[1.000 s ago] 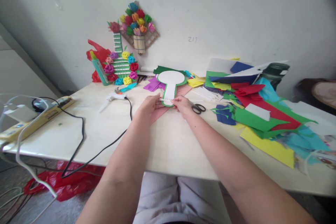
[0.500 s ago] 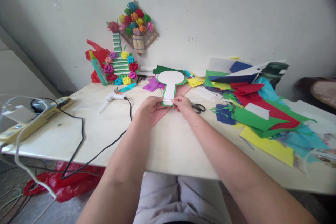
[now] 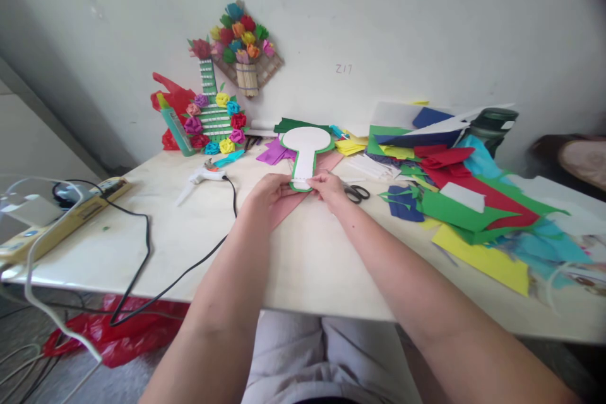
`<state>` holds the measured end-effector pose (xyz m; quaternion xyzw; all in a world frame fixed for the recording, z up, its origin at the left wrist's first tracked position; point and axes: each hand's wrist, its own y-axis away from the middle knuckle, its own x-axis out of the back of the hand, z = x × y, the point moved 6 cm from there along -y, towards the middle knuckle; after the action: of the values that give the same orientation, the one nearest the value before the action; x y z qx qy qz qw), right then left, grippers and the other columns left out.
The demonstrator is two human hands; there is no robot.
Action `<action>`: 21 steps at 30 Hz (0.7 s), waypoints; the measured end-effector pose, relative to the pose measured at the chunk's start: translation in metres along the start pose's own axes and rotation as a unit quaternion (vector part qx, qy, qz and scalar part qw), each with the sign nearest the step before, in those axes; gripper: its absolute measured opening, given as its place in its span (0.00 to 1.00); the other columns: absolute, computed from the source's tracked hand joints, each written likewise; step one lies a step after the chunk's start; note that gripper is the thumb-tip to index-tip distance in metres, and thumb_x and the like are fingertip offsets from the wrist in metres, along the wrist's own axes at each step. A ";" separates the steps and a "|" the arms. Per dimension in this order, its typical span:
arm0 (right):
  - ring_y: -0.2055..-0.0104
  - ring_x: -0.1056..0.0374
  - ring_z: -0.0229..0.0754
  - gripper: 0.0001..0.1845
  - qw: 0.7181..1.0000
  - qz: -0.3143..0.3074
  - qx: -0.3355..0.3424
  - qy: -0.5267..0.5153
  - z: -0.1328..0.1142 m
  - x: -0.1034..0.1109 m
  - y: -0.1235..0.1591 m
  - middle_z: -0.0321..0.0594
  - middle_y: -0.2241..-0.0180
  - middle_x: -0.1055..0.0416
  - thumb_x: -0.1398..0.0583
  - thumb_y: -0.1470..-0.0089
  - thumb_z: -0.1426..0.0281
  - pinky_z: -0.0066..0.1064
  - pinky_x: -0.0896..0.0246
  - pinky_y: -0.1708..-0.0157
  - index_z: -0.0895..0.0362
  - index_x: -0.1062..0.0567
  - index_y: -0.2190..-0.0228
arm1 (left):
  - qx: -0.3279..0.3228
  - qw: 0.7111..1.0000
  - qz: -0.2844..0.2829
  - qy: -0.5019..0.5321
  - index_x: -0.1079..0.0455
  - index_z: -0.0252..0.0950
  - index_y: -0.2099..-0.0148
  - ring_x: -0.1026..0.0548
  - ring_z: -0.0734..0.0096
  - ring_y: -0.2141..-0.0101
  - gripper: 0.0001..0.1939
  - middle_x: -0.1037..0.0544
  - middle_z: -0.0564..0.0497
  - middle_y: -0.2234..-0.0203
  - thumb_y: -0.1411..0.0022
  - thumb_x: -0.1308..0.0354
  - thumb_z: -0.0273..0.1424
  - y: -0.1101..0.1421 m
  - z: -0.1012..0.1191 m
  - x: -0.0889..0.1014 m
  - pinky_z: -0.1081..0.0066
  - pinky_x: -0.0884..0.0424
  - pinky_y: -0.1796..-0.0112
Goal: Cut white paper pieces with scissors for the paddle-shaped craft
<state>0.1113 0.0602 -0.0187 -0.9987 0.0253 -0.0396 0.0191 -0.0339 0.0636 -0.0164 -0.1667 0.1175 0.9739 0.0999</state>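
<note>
A white paper cutout (image 3: 307, 140) with a round head and a narrow stem lies on a slightly larger green backing, which shows as a border. My left hand (image 3: 275, 189) grips the left side of the stem's near end. From the right, my right hand (image 3: 327, 187) pinches the same end between thumb and fingers. A thin white strip (image 3: 301, 180) seems to cross the stem between my fingertips; its ends are hidden. Under the cutout lies a pink sheet (image 3: 286, 213), and black-handled scissors (image 3: 358, 193) rest just beyond my right hand.
At left are a glue gun (image 3: 201, 178) with a black cord, a power strip (image 3: 71, 218) and a glue bottle (image 3: 176, 126). A paper-flower guitar (image 3: 215, 120) leans at the back. Coloured paper scraps (image 3: 478, 211) and a dark bottle (image 3: 492, 128) crowd the right side.
The view has shifted very slightly. Both hands keep their hold at the stem's near end, and the cutout stays where it was on the table.
</note>
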 end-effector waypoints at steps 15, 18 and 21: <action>0.84 0.40 0.30 0.06 1.000 0.003 0.018 0.011 0.003 0.000 -0.004 0.30 0.86 0.35 0.38 0.64 0.70 0.19 0.52 0.89 0.59 0.30 0.80 | 0.014 0.997 0.057 0.046 0.34 0.25 0.65 0.24 0.58 0.69 0.16 0.25 0.36 0.75 0.39 0.59 0.31 0.007 0.005 0.001 0.59 0.27 0.67; 0.84 0.40 0.30 0.06 1.000 0.004 0.019 0.012 0.003 0.001 -0.003 0.30 0.85 0.35 0.38 0.64 0.70 0.19 0.52 0.89 0.59 0.30 0.79 | 0.024 0.998 0.032 0.041 0.33 0.25 0.64 0.24 0.59 0.68 0.14 0.25 0.37 0.74 0.40 0.56 0.29 0.006 0.004 0.000 0.60 0.27 0.66; 0.84 0.40 0.30 0.06 1.000 0.002 0.019 0.015 0.003 0.000 -0.004 0.30 0.85 0.35 0.38 0.64 0.70 0.19 0.52 0.89 0.59 0.30 0.80 | 0.019 1.000 0.012 -0.006 0.32 0.25 0.64 0.24 0.62 0.68 0.07 0.24 0.39 0.72 0.45 0.49 0.23 0.007 0.004 -0.001 0.65 0.27 0.64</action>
<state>0.1121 0.0642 -0.0217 -0.9974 0.0263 -0.0547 0.0382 -0.0355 0.0581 -0.0109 -0.1575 0.1369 0.9736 0.0923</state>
